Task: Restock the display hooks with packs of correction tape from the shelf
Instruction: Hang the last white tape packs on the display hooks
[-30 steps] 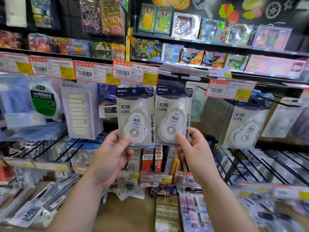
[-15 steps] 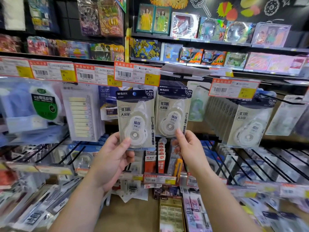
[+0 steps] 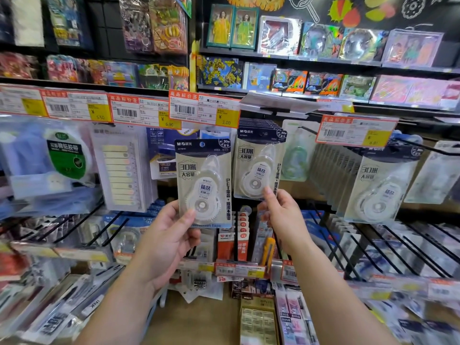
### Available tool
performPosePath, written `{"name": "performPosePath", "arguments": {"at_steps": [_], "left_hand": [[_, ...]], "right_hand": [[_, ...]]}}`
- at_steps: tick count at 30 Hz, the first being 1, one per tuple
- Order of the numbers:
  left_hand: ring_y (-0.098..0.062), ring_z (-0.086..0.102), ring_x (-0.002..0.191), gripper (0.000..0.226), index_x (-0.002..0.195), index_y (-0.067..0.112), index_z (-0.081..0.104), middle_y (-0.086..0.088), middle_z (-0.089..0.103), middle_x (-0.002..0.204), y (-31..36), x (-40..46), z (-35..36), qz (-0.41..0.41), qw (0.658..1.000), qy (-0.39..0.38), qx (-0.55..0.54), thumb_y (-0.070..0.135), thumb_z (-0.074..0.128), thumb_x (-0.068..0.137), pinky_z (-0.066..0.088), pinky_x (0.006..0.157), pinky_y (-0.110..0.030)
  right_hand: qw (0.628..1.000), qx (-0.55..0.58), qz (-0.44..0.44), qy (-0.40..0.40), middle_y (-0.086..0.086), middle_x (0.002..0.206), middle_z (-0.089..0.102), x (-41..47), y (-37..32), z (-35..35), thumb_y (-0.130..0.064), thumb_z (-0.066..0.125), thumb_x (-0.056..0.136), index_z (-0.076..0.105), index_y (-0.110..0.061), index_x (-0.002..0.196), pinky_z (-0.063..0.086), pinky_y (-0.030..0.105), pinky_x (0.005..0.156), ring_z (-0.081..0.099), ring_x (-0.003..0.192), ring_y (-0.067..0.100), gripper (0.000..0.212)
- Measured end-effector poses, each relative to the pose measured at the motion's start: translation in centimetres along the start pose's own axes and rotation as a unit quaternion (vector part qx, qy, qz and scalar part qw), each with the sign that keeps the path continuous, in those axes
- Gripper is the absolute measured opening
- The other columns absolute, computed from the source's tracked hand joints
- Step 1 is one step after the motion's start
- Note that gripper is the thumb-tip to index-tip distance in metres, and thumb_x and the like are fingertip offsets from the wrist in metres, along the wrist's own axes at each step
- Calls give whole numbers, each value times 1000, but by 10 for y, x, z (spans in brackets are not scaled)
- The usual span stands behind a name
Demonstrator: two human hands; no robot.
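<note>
Left hand [image 3: 166, 242] grips one correction tape pack [image 3: 202, 183], right hand [image 3: 283, 217] pinches the hooked pack [image 3: 257, 165] — miss the hook hole and it drops.

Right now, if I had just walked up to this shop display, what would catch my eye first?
Probably the two beige-and-navy carded packs of white correction tape at centre: the left hand holds one pack up, while the right hand pinches another pack against a hanging row. Above them runs a line of red-and-yellow price tags, with bright toy boxes shelved higher up.
</note>
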State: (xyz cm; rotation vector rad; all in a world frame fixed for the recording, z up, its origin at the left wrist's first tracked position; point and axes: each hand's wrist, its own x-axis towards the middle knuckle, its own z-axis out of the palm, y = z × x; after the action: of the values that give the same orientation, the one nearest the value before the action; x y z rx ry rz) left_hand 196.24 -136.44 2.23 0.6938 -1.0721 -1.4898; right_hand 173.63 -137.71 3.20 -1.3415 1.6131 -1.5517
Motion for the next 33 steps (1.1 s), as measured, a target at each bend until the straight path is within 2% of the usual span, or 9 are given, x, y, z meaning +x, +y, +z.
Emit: {"name": "performPosePath", "arguments": {"at_steps": [4, 9, 20, 27, 30, 33], "left_hand": [[-12, 54, 64, 34, 111, 18, 61, 0, 70, 87, -2, 2, 1, 1, 1000, 0, 8, 24, 61, 78, 49, 67, -31], [-11, 55, 63, 37, 114, 17, 60, 3, 70, 84, -1, 3, 0, 1, 1000, -4, 19, 25, 60, 78, 50, 65, -30], [-12, 55, 65, 39, 116, 15, 59, 1, 69, 87, -2, 5, 0, -6, 1000, -16, 15, 25, 61, 79, 48, 71, -34], [-11, 55, 65, 37, 116, 14, 59, 3, 69, 81, -1, 5, 8, 0, 998, -53, 24, 25, 59, 80, 50, 69, -31], [-12, 54, 67, 38, 117, 15, 59, 3, 69, 84, -3, 6, 12, -8, 998, -63, 24, 26, 61, 80, 49, 72, -32], [-12, 55, 68, 41, 118, 17, 59, 1, 70, 88, -5, 7, 17, -12, 997, -68, 32, 27, 62, 79, 51, 71, -32]], "right_hand": [[1000, 2, 4, 0, -6, 75, 68, 6, 2, 1, -55, 47, 97, 61, -23, 91, 49, 34, 68, 62, 70, 11, 35], [1000, 9, 14, -3, -7, 74, 69, 12, 5, 3, -57, 48, 95, 61, -23, 90, 48, 38, 70, 61, 68, 12, 37], [999, 27, 36, -5, -3, 82, 71, 16, 5, 1, -57, 49, 95, 62, -22, 99, 49, 34, 72, 60, 65, 9, 38], [996, 44, 81, 19, -2, 81, 68, 3, 16, -13, -53, 53, 95, 59, -21, 109, 45, 29, 62, 57, 61, 9, 36], [997, 5, 65, 33, 1, 91, 69, -13, 13, -20, -46, 52, 98, 59, -19, 110, 47, 26, 64, 61, 71, 11, 31], [999, -30, 24, 12, -3, 88, 68, -35, 2, -22, -46, 49, 98, 63, -24, 105, 48, 25, 68, 61, 72, 6, 27]]}}
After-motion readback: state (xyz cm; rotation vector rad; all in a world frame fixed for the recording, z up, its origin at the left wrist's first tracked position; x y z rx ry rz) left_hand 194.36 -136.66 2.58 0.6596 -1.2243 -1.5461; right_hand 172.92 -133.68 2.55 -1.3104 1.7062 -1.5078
